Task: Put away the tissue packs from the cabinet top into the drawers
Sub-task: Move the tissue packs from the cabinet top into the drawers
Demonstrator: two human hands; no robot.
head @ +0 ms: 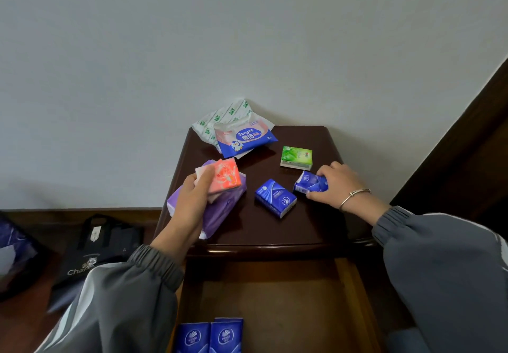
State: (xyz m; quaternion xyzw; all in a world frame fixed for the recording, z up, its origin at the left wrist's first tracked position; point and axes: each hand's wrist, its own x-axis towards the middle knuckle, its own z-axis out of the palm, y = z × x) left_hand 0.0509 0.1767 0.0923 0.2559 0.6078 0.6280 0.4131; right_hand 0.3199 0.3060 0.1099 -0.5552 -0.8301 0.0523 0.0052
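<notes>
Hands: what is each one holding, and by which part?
The left hand grips the orange pack by its left end; the right hand grips a small blue pack by its right end.

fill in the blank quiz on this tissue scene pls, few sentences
1. The left hand holds an orange-pink tissue pack over a large soft pack coloured ____.
2. The right hand grips a small tissue pack coloured ____.
3. The open wooden drawer already holds ____ blue packs.

Missing words: purple; blue; two.
</notes>
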